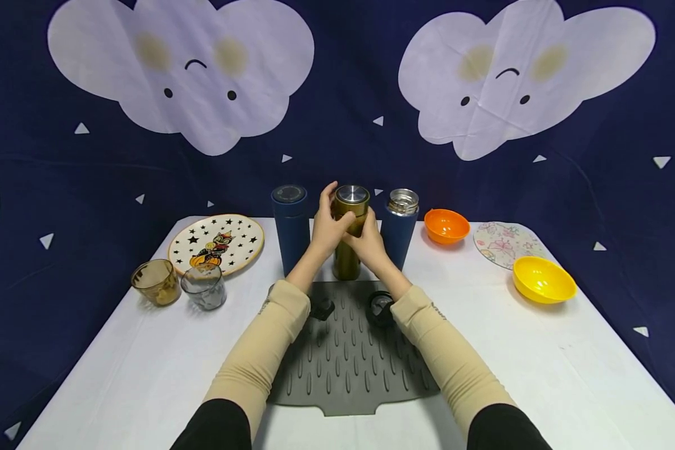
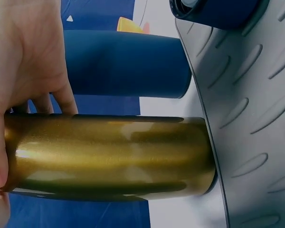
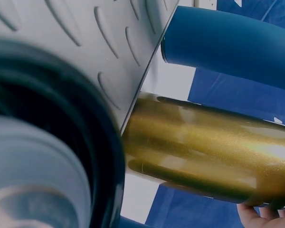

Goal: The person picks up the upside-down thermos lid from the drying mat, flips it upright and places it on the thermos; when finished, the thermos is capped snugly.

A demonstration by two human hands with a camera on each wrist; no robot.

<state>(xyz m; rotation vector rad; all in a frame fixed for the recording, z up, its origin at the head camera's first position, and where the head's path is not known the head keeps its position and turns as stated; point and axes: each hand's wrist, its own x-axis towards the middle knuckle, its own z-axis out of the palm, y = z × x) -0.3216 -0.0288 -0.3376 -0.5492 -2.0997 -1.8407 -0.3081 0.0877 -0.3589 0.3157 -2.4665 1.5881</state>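
A gold vacuum flask (image 1: 347, 261) with a silver-topped lid (image 1: 352, 194) stands upright just behind the grey ridged mat (image 1: 343, 375). My left hand (image 1: 329, 230) grips it near the top, fingers around its far left side and thumb across the front. Lower on the right side, my right hand (image 1: 368, 242) holds the same flask, its thumb meeting the left thumb in front. To the left stands a lidded dark blue flask (image 1: 292, 231); on the right, another blue flask (image 1: 398, 234) shows its bare steel mouth.
A round black lid (image 1: 380, 306) lies on the mat by the right forearm, and a black piece (image 1: 322, 309) by the left. Leftward are a star-patterned plate (image 1: 242, 240), an amber glass (image 1: 156, 282) and a clear glass (image 1: 204, 287). Rightward sit an orange bowl (image 1: 447, 226), yellow bowl (image 1: 544, 280) and floral plate (image 1: 503, 244).
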